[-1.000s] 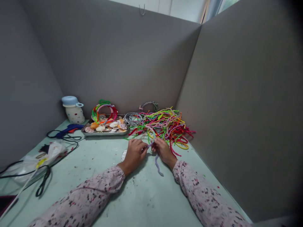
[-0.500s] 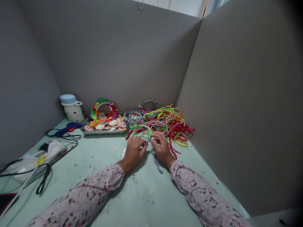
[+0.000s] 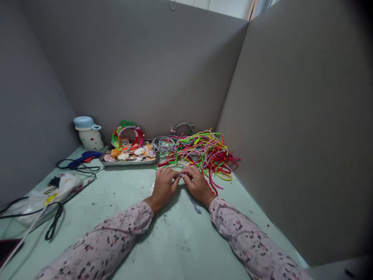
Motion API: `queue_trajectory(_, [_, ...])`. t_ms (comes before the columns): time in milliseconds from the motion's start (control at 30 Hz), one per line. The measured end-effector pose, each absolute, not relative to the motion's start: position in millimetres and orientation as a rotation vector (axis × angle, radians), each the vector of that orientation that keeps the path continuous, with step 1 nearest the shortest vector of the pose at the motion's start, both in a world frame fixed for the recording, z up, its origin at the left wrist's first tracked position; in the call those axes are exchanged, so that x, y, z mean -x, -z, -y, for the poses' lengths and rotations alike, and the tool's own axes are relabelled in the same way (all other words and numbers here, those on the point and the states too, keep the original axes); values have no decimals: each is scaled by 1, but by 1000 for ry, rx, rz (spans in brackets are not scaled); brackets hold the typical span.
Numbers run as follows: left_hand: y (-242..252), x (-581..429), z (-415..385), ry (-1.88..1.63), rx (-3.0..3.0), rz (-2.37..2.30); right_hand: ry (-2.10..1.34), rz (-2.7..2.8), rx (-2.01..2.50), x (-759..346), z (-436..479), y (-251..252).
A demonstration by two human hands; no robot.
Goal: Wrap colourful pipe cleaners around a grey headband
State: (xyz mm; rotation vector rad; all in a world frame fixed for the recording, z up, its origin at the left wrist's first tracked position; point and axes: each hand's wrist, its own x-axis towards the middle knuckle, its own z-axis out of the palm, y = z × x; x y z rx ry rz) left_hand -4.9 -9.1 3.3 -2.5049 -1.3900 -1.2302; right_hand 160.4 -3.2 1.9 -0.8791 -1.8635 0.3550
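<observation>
Both hands meet low over the green table point(image 3: 175, 241), the left hand point(image 3: 163, 186) and right hand point(image 3: 197, 183) pinching a lilac pipe cleaner point(image 3: 194, 203) between their fingertips. Its loose tail runs back toward the person, beside the right wrist, so the right hand is nearer it. Just beyond the knuckles lies the heap of coloured pipe cleaners point(image 3: 204, 149), with a shell tray point(image 3: 128, 160) to its left.

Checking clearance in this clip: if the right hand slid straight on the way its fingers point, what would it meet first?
The right hand points toward the left hand, fingertips nearly meeting over the lilac pipe cleaner they pinch. It would probably meet the left hand's fingers first, though depth is hard to judge.
</observation>
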Motion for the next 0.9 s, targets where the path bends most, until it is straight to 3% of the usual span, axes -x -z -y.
queue_trajectory(900, [-6,8,9,1275,2471,1328,-466,1845,984,-161,6,-2])
